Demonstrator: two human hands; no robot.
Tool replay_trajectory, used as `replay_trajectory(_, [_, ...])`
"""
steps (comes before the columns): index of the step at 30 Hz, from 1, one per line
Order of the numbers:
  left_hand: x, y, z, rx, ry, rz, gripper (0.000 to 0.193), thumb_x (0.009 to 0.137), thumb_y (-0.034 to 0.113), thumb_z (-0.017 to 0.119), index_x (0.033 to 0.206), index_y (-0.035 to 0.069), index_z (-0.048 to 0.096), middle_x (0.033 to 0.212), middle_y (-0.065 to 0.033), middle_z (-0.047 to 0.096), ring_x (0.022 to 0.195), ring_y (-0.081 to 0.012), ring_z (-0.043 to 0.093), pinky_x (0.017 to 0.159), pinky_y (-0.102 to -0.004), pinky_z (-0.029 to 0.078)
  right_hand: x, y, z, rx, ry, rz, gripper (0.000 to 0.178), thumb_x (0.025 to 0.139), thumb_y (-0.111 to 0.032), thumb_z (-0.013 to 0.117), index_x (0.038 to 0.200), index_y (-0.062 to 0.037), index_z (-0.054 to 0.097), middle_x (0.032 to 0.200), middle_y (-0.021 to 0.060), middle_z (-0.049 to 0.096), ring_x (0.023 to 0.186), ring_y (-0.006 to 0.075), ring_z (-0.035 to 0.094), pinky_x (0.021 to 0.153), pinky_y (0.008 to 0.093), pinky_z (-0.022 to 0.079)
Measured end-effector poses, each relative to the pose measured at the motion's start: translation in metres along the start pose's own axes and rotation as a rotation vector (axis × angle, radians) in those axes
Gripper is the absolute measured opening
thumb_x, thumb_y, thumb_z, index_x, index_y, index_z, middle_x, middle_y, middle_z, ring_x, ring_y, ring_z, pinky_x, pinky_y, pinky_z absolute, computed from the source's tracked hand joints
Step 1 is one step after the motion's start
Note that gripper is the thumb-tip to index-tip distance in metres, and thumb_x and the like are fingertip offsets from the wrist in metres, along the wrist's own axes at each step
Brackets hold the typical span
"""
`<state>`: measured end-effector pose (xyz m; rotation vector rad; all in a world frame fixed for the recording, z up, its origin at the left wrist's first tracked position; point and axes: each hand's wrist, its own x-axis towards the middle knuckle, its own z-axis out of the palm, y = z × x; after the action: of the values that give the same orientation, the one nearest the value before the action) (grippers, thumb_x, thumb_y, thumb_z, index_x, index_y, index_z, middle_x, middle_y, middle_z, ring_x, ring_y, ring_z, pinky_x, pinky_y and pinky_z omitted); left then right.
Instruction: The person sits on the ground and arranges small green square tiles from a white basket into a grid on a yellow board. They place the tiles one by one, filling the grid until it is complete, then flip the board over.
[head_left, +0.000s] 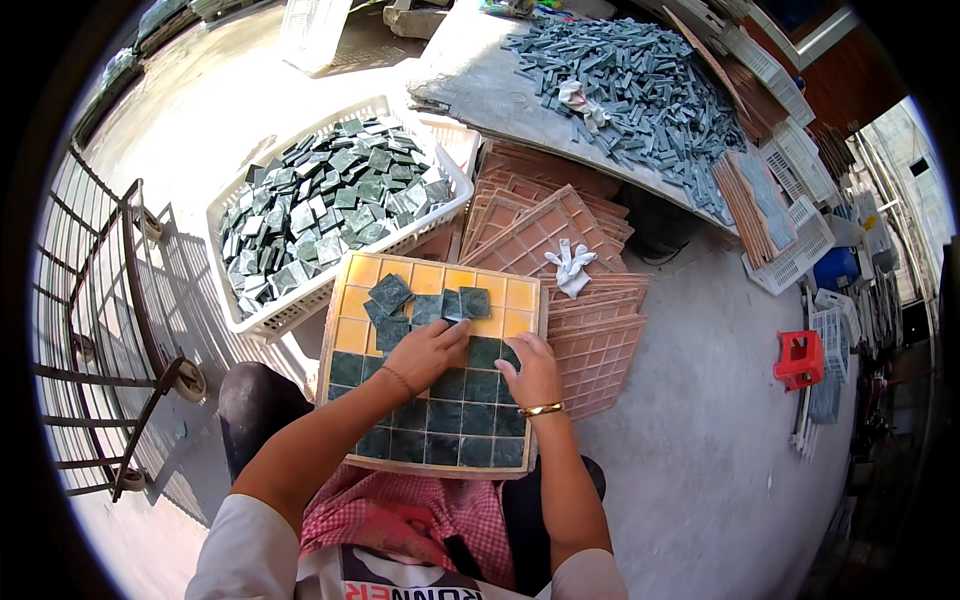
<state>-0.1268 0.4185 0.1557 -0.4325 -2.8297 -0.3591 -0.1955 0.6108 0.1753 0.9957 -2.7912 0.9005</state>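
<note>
A square grid tray [337,300] with a yellow base rests on my lap, its lower rows filled with dark green stone tiles [408,444]. Several loose tiles [390,293] lie overlapping on its far, unfilled rows. My left hand [428,357] is closed over the tray's middle, fingertips at a tile [452,305] among the loose ones; its grip is partly hidden. At the right edge, my right hand [535,375], with a gold bangle at the wrist, has thumb and fingers around a tile [511,354] in the uppermost filled row.
A white plastic crate [222,215] heaped with green tiles stands ahead left. Beyond the tray are stacked brown grid trays [600,345] with a white glove [571,268] on top. Grey stone strips [640,90] cover a table. A metal trolley [130,330] stands left, a red stool [798,360] right.
</note>
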Motion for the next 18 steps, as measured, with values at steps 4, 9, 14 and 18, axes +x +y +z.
replay_trajectory(4, [-0.011, -0.004, -0.021, -0.130, -0.017, -0.093, 0.042, 0.072, 0.005, 0.055, 0.114, 0.006, 0.052, 0.126, -0.0086, 0.044, 0.092, -0.0230, 0.054, 0.083, -0.0313, 0.044, 0.006, -0.017, 0.010, 0.053, -0.072, -0.033, 0.028, 0.068, -0.009, 0.067, 0.094, -0.0051, 0.060, 0.096, 0.0113, 0.058, 0.091, 0.0281, 0.055, 0.078, 0.0357, 0.046])
replay_trajectory(9, [-0.004, 0.003, -0.120, -0.857, -0.217, -0.356, 0.044, 0.077, 0.000, 0.054, 0.119, 0.006, 0.047, 0.116, -0.0113, 0.051, 0.099, -0.0191, 0.054, 0.086, -0.0296, 0.043, 0.011, -0.028, 0.030, 0.011, -0.069, -0.099, 0.024, 0.068, -0.010, 0.066, 0.091, -0.0063, 0.060, 0.094, 0.0107, 0.059, 0.089, 0.0292, 0.055, 0.076, 0.0365, 0.046])
replay_trajectory(14, [0.003, 0.055, -0.265, -1.792, -0.428, 0.180, 0.034, 0.081, 0.002, 0.050, 0.115, -0.002, 0.046, 0.103, -0.0092, 0.053, 0.096, -0.0153, 0.052, 0.082, -0.0274, 0.042, 0.025, -0.046, 0.050, -0.007, -0.135, -0.092, 0.040, 0.064, -0.014, 0.070, 0.101, -0.0027, 0.058, 0.104, 0.0135, 0.057, 0.096, 0.0323, 0.051, 0.083, 0.0399, 0.043])
replay_trajectory(18, [-0.004, 0.074, -0.315, -2.088, -0.377, 0.468, 0.026, 0.076, 0.005, 0.058, 0.101, -0.002, 0.055, 0.087, -0.0113, 0.058, 0.081, -0.0220, 0.056, 0.073, -0.0293, 0.045, 0.037, -0.053, 0.045, -0.140, -0.248, 0.008, 0.050, 0.061, -0.016, 0.074, 0.106, -0.0068, 0.056, 0.107, 0.0154, 0.056, 0.099, 0.0325, 0.052, 0.085, 0.0382, 0.042])
